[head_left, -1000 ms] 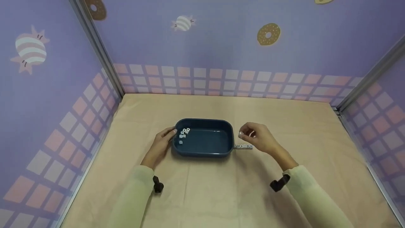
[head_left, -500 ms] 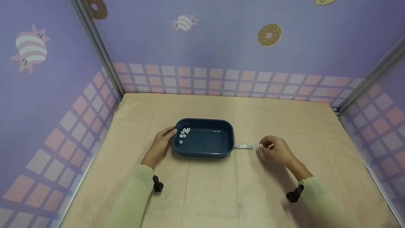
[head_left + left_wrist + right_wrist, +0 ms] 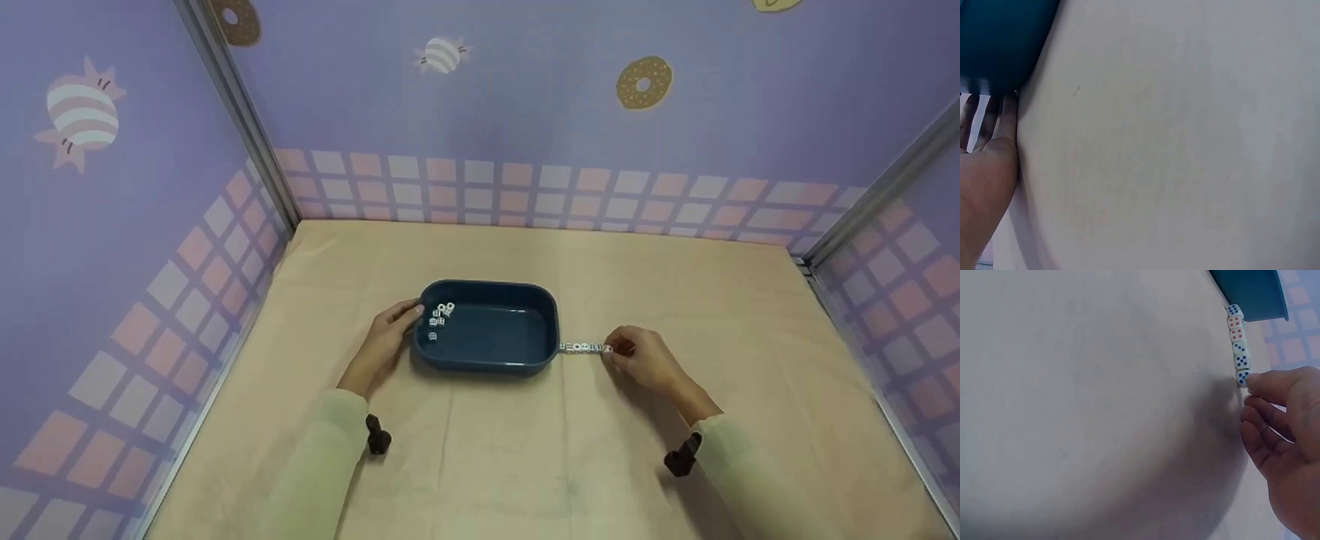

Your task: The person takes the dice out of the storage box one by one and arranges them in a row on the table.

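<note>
A dark blue rectangular tray [image 3: 491, 367] stands in the middle of the table. My left hand [image 3: 382, 341] holds its left end, the thumb over the rim and the other fingers against the outer wall. Inside, at the left end, lie several white dice [image 3: 440, 321]. From the tray's right side a straight row of dice [image 3: 1238, 334] runs outward, each touching its neighbour, with blue or red dots on top. At the row's outer end my right hand [image 3: 645, 360] pinches a die [image 3: 1243, 378] between thumb and fingers, against the row. The fingertips partly cover that die.
A beige cloth [image 3: 495, 465] covers the table. Purple patterned panels [image 3: 525, 90] close it in at the back and both sides, with metal posts [image 3: 247, 127] at the corners.
My right hand has carried a die from beside the tray out to the right and down, then in to the row's outer end. The left hand and tray stay in place.
</note>
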`<state>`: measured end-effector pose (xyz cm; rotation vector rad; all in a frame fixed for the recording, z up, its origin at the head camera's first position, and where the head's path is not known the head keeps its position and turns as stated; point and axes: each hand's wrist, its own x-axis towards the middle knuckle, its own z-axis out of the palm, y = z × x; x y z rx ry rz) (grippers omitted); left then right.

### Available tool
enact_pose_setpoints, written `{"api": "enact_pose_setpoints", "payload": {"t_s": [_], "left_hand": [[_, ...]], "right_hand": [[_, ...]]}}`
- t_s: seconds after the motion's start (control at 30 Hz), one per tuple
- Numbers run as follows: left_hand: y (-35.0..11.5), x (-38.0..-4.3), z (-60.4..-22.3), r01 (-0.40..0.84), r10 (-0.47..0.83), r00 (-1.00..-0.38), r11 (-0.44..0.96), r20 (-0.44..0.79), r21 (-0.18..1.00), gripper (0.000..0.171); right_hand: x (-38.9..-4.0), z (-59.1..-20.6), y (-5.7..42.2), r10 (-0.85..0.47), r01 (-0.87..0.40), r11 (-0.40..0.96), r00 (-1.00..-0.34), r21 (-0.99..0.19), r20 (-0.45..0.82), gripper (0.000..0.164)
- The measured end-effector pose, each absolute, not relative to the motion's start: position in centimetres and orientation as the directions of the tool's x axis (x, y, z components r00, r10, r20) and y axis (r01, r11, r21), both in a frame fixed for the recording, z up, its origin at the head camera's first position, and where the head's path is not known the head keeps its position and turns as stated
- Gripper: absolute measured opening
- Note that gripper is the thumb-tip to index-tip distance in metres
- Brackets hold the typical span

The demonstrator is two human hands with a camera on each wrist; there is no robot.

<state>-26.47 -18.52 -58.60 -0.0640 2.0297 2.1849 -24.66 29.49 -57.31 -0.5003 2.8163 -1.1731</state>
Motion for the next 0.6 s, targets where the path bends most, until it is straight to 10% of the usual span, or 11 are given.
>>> {"api": "enact_pose_setpoints", "payload": {"t_s": [0.6], "left_hand": [[-18.7,-26.7,-58.7,-0.143,0.081,-0.987,-0.040,-0.139,0.989,0.052]], "right_hand": [[-25.7,-57.5,29.5,-0.312,-0.258,0.714,-0.949,-0.651,0.034,0.013]]}}
